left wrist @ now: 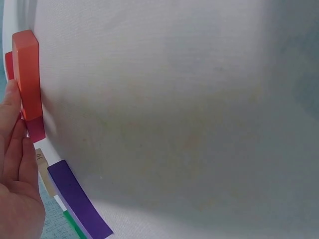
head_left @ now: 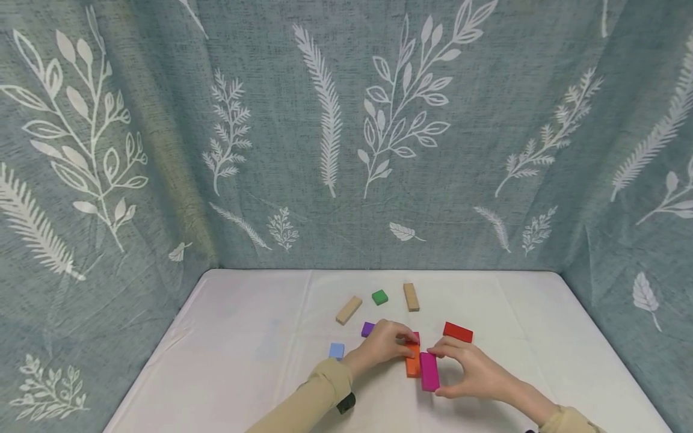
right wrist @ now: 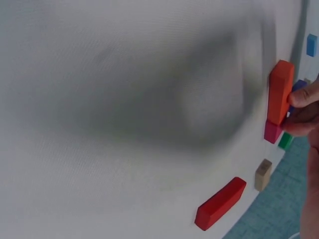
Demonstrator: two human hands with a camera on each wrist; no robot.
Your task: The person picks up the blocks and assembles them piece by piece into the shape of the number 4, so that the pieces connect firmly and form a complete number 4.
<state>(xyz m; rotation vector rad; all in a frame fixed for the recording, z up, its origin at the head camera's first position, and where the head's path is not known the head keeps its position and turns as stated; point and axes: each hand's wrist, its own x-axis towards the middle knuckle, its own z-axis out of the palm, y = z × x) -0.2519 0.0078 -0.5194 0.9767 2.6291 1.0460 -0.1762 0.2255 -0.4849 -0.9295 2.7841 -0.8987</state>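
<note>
At the near middle of the table, an orange block (head_left: pixel 413 364) lies lengthwise with a small pinkish-red block (head_left: pixel 416 338) at its far end. My left hand (head_left: pixel 381 344) comes in from the left, its thumb and fingers curled at the far part of the orange block, touching it where the two blocks meet. Just right of the orange block, my right hand (head_left: pixel 476 373) grips a magenta block (head_left: pixel 430 373) by its two ends, fingers at the far end and thumb at the near end. In the left wrist view, fingertips lie against the orange block (left wrist: pixel 27 74).
Beyond the hands lie a purple block (head_left: pixel 367 329), two plain wooden blocks (head_left: pixel 349 310) and a green block (head_left: pixel 380 297). A light blue block (head_left: pixel 337 350) is to the left, a red block (head_left: pixel 458 332) to the right. Patterned curtains (head_left: pixel 346 228) enclose the white table (head_left: pixel 243 337).
</note>
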